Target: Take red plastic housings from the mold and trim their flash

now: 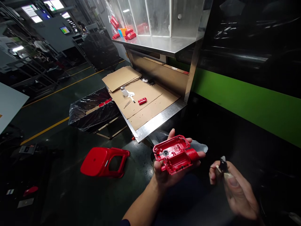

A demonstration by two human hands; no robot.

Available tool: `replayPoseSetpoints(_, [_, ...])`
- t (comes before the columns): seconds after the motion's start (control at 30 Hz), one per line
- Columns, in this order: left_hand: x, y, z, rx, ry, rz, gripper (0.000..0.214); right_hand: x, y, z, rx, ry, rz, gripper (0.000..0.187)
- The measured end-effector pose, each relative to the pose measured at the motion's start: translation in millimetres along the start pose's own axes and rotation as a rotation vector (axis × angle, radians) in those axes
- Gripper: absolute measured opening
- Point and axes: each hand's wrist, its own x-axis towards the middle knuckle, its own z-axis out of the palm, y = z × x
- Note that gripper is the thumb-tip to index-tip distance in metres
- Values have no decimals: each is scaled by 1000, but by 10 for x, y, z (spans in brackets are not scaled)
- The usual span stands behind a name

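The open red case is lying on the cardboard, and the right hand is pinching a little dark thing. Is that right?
Not quite: the open red case isn't on the cardboard. The head view shows it held in the left hand. The right hand is indeed pinching a little dark thing.

- Compartmented housing (176,159): red throughout
- Round insert (166,153): dark grey
- Small pinched part (223,165): black
- Stool (95,161): solid red
- Small casing (142,101): red
- Cardboard sheeting (152,110): plain brown
- Bench edge (161,121): silver-grey
- Crate liner (81,110): black
- Floor (136,164): dark green
- Floor lines (58,124): yellow
- Wall band (235,102): plain bright green
- Shelf containers (122,32): orange and blue
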Motion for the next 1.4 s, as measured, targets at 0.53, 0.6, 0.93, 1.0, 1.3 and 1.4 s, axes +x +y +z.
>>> replayPoseSetpoints(0.53, [-42,-15,22,121,8,40,121,-25,-58,-57,-344,-57,-179,40])
replayPoseSetpoints(0.6, [-43,-20,9,182,39,59,130,15,-65,-67,-496,-102,-326,37])
replayPoseSetpoints(0.93, [-103,-24,-156,431,63,266,137,96,-170,36,-802,-159,-761,35])
replayPoseSetpoints(1.0, [-116,-18,-177,470,22,343,133,89,-171,52,-823,-150,-771,36])
replayPoseSetpoints(1.3, [-98,59,-119,700,-186,437,118,88,-157,59,-877,-141,-810,38])
replayPoseSetpoints(1.4, [-113,70,-132,704,-191,428,118,86,-158,52,-888,-147,-817,39])
